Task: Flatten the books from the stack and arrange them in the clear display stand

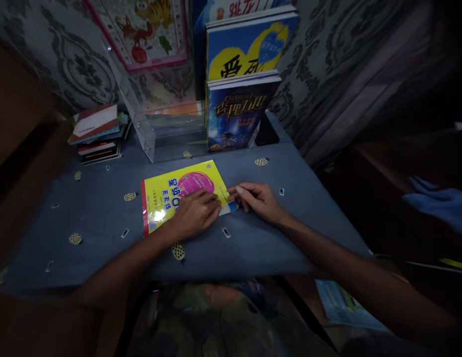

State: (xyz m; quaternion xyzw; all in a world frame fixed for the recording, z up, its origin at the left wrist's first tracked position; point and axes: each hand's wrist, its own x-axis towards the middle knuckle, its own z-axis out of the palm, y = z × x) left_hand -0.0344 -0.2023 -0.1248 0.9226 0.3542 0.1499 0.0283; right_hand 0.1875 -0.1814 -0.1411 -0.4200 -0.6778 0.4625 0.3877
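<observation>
A yellow book [160, 188] with a red edge and a pink circle on its cover lies at a slant on the table. My left hand [197, 213] rests on the lower right part of its cover, palm down, fingers lightly bent and partly covering the printed title. At the book's right edge is my right hand [258, 201], its thumb and fingers closed together on the corner. How much of the corner sits between those fingertips is hard to make out.
Behind the book stands a clear acrylic rack [141, 129] with a dark blue book [234, 114] and a blue-and-yellow book [249, 47]. A stack of small books [99, 131] is at the back left. A black flat object [268, 134] lies right of the rack on the blue tablecloth [104, 208].
</observation>
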